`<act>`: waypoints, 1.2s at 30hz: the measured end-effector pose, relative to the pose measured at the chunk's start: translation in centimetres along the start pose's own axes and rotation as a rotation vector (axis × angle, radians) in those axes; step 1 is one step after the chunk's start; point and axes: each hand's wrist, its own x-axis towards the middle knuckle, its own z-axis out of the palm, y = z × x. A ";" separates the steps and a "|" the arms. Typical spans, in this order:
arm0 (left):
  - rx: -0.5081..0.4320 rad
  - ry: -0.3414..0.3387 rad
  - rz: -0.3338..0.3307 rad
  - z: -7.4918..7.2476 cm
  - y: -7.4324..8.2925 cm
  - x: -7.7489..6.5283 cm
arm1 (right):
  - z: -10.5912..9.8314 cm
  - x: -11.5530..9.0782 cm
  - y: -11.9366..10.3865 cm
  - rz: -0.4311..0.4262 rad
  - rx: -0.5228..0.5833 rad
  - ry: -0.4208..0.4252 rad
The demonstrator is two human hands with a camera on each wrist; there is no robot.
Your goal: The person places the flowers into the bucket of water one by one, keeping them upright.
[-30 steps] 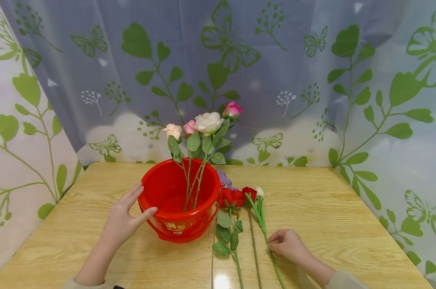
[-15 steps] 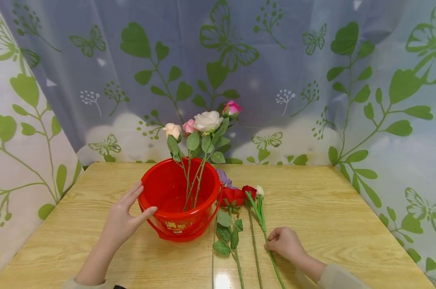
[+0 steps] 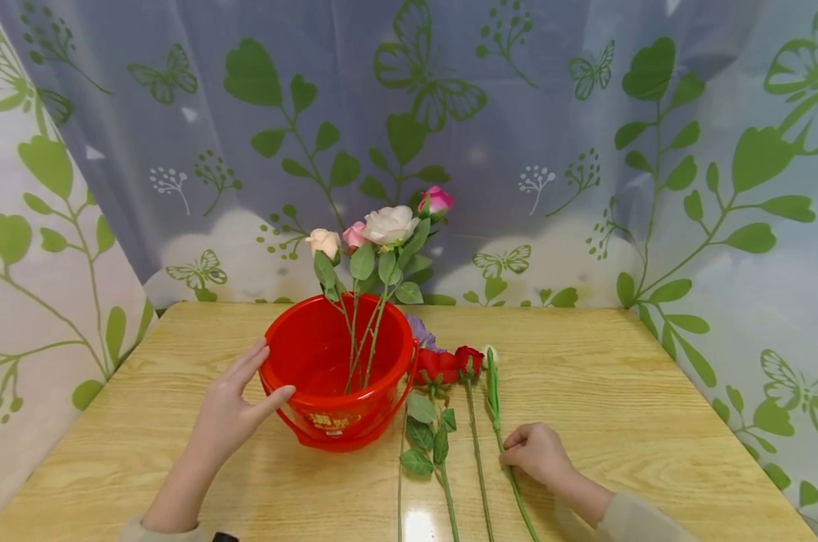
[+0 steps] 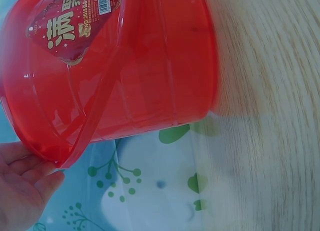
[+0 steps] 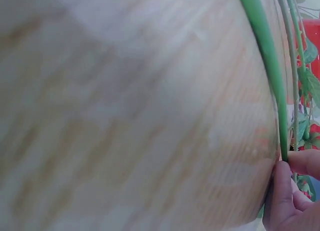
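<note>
A red plastic bucket (image 3: 344, 418) stands on the table with several roses in it, one of them a white rose (image 3: 390, 226). My left hand (image 3: 229, 410) rests on its left rim with straight fingers, thumb apart at the front; in the left wrist view the fingertips touch the rim by the handle (image 4: 102, 91). With thumb and fingertips my right hand (image 3: 538, 454) pinches the green stem of a white tulip (image 3: 493, 391) lying on the table. The stem (image 5: 270, 61) runs down into that pinch in the right wrist view.
Left of the tulip lie a red rose (image 3: 469, 360), a larger red flower (image 3: 437, 366) with leafy stem, and a purple flower (image 3: 420, 333) partly hidden by the bucket. A patterned curtain (image 3: 551, 135) hangs behind the wooden table (image 3: 619, 376).
The tulip has turned about its stem: its leaves, spread over the red rose before, now lie upright, apart from it. My right hand has shifted slightly; my left hand stays put.
</note>
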 end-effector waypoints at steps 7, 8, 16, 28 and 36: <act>-0.012 0.013 0.013 0.0 0.0 0.0 | -0.1 -0.1 -0.1 0.037 0.045 0.023; -0.013 0.014 0.013 0.0 0.0 0.0 | -0.2 -0.1 -0.1 0.039 0.054 0.025; -0.014 0.026 0.031 0.0 0.0 0.0 | -0.6 -0.4 -0.6 0.017 0.090 0.043; -0.004 0.016 0.023 0.1 -0.1 0.0 | -1.9 -0.8 -2.6 -0.025 0.228 0.054; -0.003 0.015 0.022 0.1 -0.2 0.0 | -2.7 -1.1 -4.6 -0.065 0.305 0.077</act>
